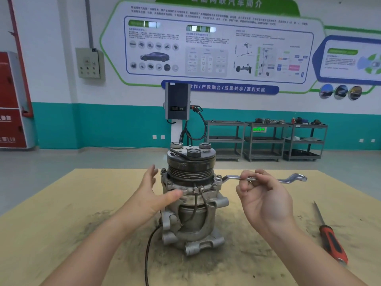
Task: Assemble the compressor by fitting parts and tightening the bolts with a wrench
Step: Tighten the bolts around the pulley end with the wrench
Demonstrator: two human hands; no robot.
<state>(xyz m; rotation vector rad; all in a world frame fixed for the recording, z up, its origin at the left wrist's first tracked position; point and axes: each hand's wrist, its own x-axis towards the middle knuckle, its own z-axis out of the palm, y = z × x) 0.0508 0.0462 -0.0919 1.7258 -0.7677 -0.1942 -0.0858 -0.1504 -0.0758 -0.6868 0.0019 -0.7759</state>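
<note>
A grey metal compressor (191, 205) stands upright on the wooden table (61, 213), its black pulley and clutch plate on top. A silver ring wrench (261, 178) lies level to its right, with one ring end set over a bolt (219, 178) on the right of the flange. My right hand (266, 199) pinches the wrench shaft near its middle, palm facing me. My left hand (156, 193) is spread at the compressor's left side, thumb touching the front of the flange, fingers straight.
A screwdriver (329, 236) with a red and black handle lies on the table at the right. A black cable (149, 250) runs from the compressor base toward the front edge. Grey tool carts (266, 139) and a charging post (177, 102) stand by the far wall.
</note>
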